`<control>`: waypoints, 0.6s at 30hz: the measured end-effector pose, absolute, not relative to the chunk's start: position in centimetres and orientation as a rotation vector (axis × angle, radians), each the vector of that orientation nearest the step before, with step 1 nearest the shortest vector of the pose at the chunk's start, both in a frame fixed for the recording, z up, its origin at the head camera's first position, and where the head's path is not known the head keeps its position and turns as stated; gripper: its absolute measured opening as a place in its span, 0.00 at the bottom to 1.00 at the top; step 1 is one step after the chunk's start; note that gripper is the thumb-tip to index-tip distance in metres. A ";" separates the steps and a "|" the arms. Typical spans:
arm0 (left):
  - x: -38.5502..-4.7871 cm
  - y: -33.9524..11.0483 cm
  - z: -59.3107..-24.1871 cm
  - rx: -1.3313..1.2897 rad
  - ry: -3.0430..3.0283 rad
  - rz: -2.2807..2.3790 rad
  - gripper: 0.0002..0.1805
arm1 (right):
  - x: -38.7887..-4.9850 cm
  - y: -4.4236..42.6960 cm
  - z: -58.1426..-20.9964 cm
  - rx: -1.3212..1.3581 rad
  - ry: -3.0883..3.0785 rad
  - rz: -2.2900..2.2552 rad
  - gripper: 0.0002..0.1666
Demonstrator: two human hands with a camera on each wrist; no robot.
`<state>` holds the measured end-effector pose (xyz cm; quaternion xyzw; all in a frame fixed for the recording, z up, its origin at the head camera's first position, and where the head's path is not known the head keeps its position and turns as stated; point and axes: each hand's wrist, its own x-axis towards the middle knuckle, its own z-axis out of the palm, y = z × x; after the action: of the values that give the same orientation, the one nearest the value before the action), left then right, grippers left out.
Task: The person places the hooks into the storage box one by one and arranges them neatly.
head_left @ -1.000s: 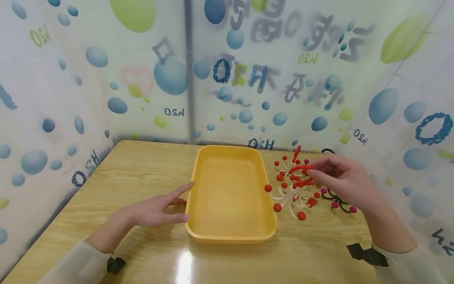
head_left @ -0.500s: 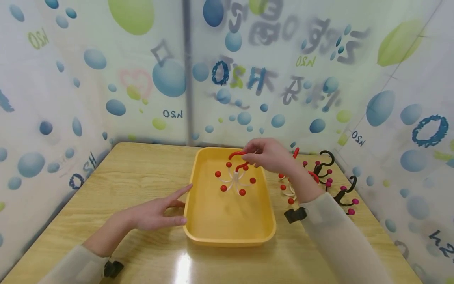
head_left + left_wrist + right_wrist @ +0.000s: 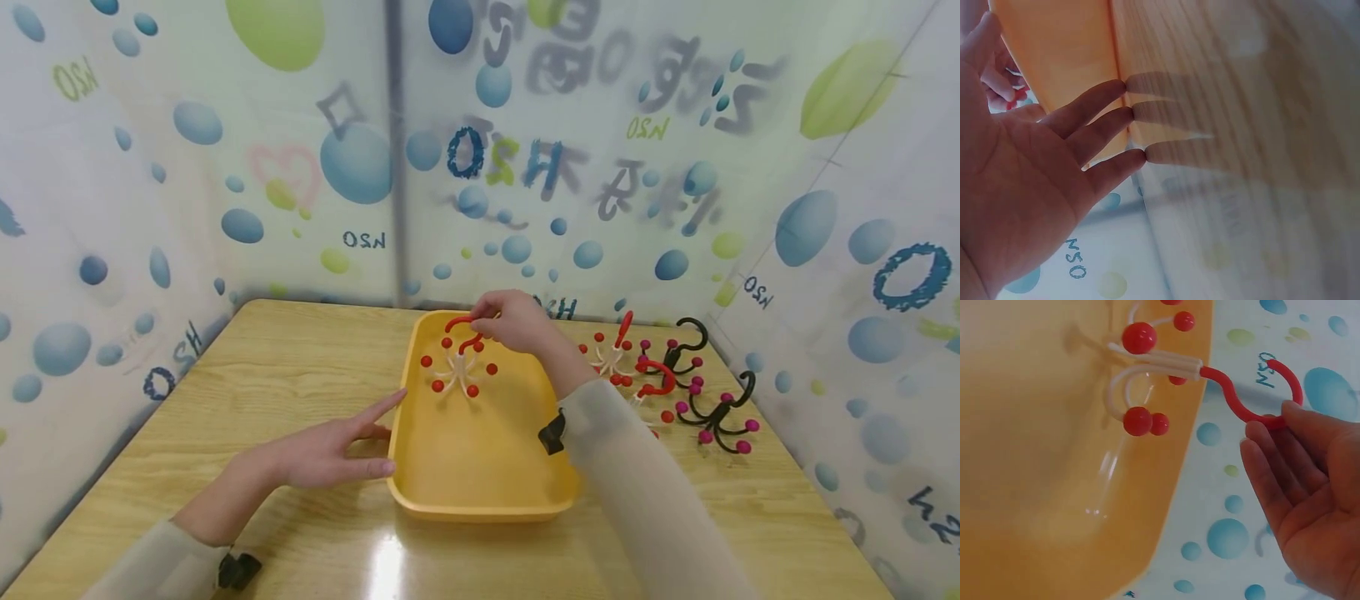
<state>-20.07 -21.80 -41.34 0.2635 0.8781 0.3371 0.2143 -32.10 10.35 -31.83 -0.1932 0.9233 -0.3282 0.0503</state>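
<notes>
Head view | right hand [image 3: 516, 320] pinches hook [image 3: 461, 365] over far left of tray [image 3: 480, 467] | left hand [image 3: 322, 452] at its left side, fingers apart | step, likely: placing | next calls for: lowering, release

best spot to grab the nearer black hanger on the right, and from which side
Probably the curved hook of that black hanger, pinched from above and the right: it juts up and rightward, clear of the pink balls splayed around the lower end.
</notes>
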 end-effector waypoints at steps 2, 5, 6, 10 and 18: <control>-20.1 -21.8 -41.3 0.723 2.431 0.937 0.54 | -32.5 10.0 -32.2 -0.581 2.824 -1.027 0.10; -20.0 -21.7 -41.3 0.714 2.425 0.938 0.54 | -32.9 9.5 -32.9 -0.545 2.846 -1.082 0.11; -20.0 -21.7 -41.3 0.712 2.426 0.936 0.54 | -33.0 9.4 -33.1 -0.531 2.854 -1.099 0.11; -19.9 -21.6 -41.3 0.709 2.431 0.932 0.54 | -33.5 9.1 -34.1 -0.483 2.884 -1.144 0.12; -20.0 -21.7 -41.3 0.708 2.437 0.925 0.53 | -33.8 8.8 -35.3 -0.401 2.938 -1.212 0.10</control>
<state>-20.01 -21.74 -41.32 0.2559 0.8804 0.3343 0.2183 -33.76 8.78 -35.28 -0.1252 0.9167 -0.3781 -0.0309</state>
